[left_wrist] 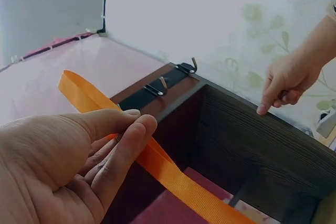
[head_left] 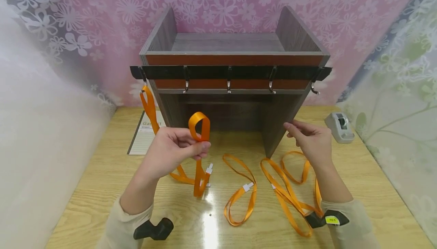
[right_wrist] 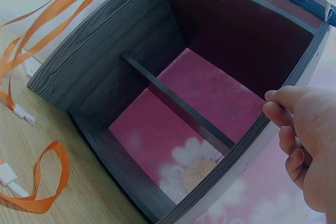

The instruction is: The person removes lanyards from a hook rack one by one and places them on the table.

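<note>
Between its thumb and fingers my left hand [head_left: 168, 152] pinches an orange lanyard [head_left: 198, 117]. Its upper end makes a loop above the fingertips, and the rest hangs down toward the table in front of the shelf. Another orange lanyard [head_left: 150, 109] hangs from the leftmost hook. My right hand [head_left: 313, 142] holds nothing; its fingers are loosely curled, the thumb near the index fingertip. It is beside the shelf's right side panel [head_left: 281, 118]; whether it touches the edge I cannot tell. More orange lanyards [head_left: 252, 203] with white clips [head_left: 248, 186] lie on the table.
A grey wooden shelf [head_left: 228, 43] stands against the flowered wall, with a black hook strip [head_left: 208, 73] across its front. Behind my left hand lies a notebook [head_left: 140, 142]. A tape dispenser [head_left: 341, 129] sits at the right on the wooden table [head_left: 102, 188].
</note>
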The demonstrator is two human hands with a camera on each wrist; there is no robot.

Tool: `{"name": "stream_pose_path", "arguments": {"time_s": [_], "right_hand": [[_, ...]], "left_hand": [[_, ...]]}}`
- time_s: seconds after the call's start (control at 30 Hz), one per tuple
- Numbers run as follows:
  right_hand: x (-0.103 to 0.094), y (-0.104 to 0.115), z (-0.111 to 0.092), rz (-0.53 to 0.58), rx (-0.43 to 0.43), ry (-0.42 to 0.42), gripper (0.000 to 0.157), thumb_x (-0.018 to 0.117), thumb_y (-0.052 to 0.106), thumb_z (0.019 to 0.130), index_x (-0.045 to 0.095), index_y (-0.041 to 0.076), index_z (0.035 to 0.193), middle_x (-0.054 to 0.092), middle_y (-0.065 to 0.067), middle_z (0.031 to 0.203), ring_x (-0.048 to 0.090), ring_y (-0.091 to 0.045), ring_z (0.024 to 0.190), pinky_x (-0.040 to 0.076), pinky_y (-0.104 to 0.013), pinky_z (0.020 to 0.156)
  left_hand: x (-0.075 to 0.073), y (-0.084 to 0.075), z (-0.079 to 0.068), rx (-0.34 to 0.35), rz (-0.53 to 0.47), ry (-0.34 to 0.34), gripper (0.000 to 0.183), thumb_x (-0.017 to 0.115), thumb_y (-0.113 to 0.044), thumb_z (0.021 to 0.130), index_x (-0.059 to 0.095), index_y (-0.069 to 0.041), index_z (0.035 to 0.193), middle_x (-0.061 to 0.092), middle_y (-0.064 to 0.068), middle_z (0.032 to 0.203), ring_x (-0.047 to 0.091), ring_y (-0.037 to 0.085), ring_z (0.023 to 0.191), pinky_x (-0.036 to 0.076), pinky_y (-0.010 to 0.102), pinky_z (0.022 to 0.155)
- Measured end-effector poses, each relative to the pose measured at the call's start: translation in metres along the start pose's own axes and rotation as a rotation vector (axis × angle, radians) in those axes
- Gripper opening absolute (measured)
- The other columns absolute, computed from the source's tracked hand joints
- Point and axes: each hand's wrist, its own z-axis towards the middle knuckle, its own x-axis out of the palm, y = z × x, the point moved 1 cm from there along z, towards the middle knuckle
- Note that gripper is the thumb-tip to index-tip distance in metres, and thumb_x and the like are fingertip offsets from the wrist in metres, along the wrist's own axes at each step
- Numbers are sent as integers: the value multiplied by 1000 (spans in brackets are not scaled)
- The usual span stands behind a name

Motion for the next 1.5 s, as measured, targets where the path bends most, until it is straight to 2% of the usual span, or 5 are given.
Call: {"name": "stream_pose_path", "arguments": {"time_s": [0.27, 0.5, 1.07, 1.33, 1.5], "right_hand": [[0, 0, -1, 6, -6, -6, 26, 78, 19, 88, 78, -1, 105, 71, 17, 67, 57, -6, 51, 43, -18, 39], [1, 2, -1, 7, -4, -10, 28, 79, 20, 88, 78, -2, 104, 71, 17, 67, 58, -6, 51, 43, -18, 39], [0, 3, -1, -22, 13, -8, 29, 79, 23, 88, 78, -1, 105, 71, 16, 67, 55, -14, 49, 41, -19, 39], [0, 1, -1, -9, 2, -6, 27, 78, 19, 88, 77, -3, 105, 72, 16, 67, 55, -14, 50, 42, -19, 39], [0, 2, -1, -6, 3, -3, 27, 78, 19, 88, 77, -3, 105, 72, 16, 67, 54, -16, 49, 41, -20, 38]], "left_hand": [[0, 25, 3, -25, 32, -19, 14, 79, -14, 86, 77, -1, 93, 78, 14, 87, 76, 22, 72, 66, 36, 72], [2, 51, 7, -51, 67, -59, 16, 80, -16, 86, 78, -2, 93, 76, 20, 88, 75, 21, 71, 66, 33, 72], [8, 115, 10, -97, 35, 7, 18, 78, -17, 88, 76, 1, 91, 75, 23, 84, 75, 20, 70, 66, 37, 69], [15, 140, 11, -161, 28, 46, 19, 76, -14, 89, 76, 3, 95, 75, 24, 87, 73, 46, 80, 64, 51, 74], [19, 153, 9, -205, 75, 48, 18, 77, -16, 89, 76, 1, 95, 76, 16, 83, 72, 45, 81, 66, 47, 71]]}}
